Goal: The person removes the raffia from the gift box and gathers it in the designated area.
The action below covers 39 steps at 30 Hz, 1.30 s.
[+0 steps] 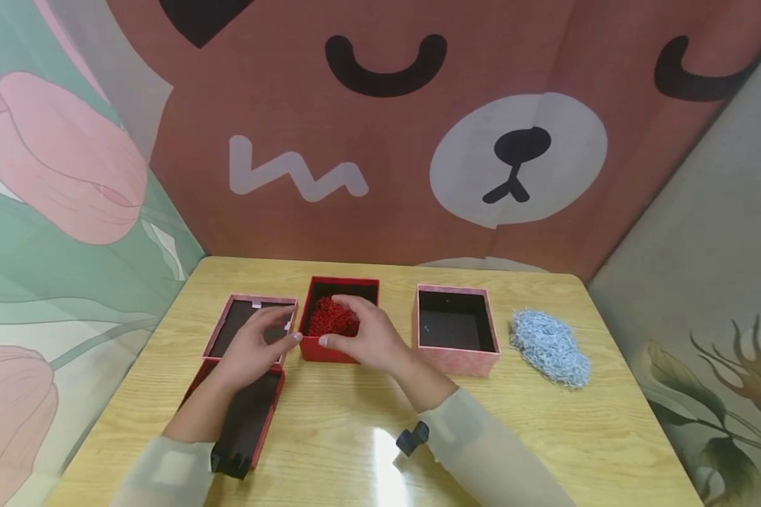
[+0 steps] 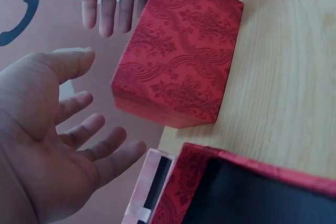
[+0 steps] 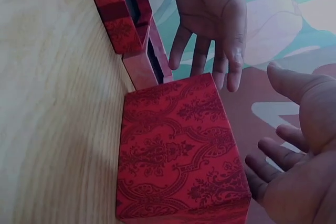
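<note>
A red patterned box [image 1: 317, 350] stands with its top uncovered, holding a heap of red shredded paper [image 1: 331, 318]. At its left front corner hovers my left hand [image 1: 254, 353], fingers spread and palm towards the box. My right hand [image 1: 373, 336] is over the box's right side, its fingers loosely bent above the rim and the paper. Both wrist views show palms facing each other with relaxed fingers; the left hand [image 2: 58, 135] and the right hand [image 3: 304, 166] grip nothing. The box's patterned outer wall [image 3: 173, 150] fills the middle of the right wrist view.
Left of the box lies a pink lid [image 1: 237, 329] with a dark inside, and before it a red lid [image 1: 246, 422], partly under my left forearm. To the right stand an uncovered pink box [image 1: 456, 360] and a pile of light blue shredded paper [image 1: 548, 348]. Printed curtains enclose the wooden table.
</note>
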Available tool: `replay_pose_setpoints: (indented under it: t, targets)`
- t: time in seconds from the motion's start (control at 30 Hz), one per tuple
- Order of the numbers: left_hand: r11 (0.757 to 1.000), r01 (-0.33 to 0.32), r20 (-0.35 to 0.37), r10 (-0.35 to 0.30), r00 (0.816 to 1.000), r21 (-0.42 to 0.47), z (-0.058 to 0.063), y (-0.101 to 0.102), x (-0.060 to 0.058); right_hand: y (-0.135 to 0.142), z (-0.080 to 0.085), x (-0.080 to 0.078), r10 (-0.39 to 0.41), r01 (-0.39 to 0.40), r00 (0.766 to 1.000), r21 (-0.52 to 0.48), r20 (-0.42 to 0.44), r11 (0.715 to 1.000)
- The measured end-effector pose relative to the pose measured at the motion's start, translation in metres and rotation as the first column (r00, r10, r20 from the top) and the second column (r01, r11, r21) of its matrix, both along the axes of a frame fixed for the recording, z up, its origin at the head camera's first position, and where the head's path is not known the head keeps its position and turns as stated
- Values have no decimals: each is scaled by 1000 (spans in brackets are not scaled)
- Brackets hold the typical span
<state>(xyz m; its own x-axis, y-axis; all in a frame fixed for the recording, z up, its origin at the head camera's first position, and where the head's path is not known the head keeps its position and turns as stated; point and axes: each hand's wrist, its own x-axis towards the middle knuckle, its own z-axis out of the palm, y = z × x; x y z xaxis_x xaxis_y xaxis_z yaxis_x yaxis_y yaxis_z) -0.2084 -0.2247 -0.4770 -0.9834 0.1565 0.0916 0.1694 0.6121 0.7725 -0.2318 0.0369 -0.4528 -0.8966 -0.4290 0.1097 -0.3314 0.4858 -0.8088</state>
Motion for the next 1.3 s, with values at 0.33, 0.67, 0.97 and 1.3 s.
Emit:
replay_pose_setpoints:
  t: [0.33,0.67,0.97,1.3]
  targets:
    - [1000,-14,81,15,997,-16,-8,14,-14,-9,0,-21,-27,27,1000,143,0,989]
    - [999,-49,103,46,994,20,-14,15,-13,-25,-1,-42,6,-18,999,281,41,959]
    - [996,-62,117,54,992,62,-18,15,-14,-35,-1,-57,21,-65,993,382,119,922]
    - [993,-66,137,52,989,95,-16,15,-13,-44,-4,-73,5,-113,971,442,239,890]
